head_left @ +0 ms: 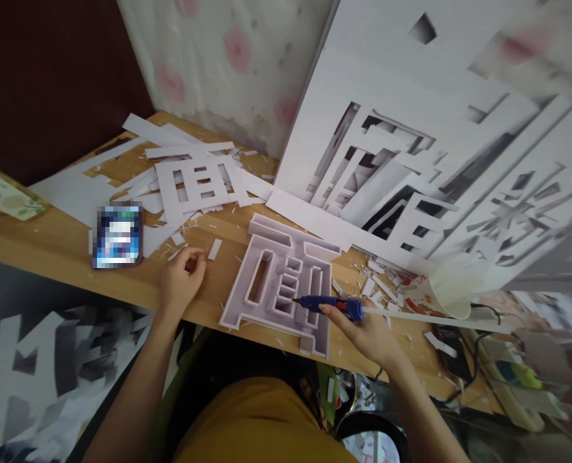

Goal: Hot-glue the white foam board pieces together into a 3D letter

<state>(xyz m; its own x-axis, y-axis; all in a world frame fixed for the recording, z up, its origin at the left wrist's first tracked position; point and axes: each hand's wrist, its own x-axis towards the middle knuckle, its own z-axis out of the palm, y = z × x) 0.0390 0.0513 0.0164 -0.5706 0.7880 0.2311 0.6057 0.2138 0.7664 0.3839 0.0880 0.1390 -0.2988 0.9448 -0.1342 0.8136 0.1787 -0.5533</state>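
A white foam-board character with raised walls [293,241] lies on the wooden table in front of me, with several walled openings. My right hand [370,331] is wrapped round a blue glue gun [331,305], whose dark nozzle points left over the small middle compartments. I cannot tell whether the tip touches a wall. To the left of the character, my left hand [184,276] is raised with its fingers curled into a pinch. Anything between those fingertips is hidden or too small to make out. Just right of it, a small white strip [214,249] lies flat.
Cut white boards and scraps [192,183] are piled at the back left. A phone [117,236] lies near the front edge. Large white boards with cut-outs [343,83] lean at the back right. A paper cup [430,294] lies tipped near cables and offcuts at the right.
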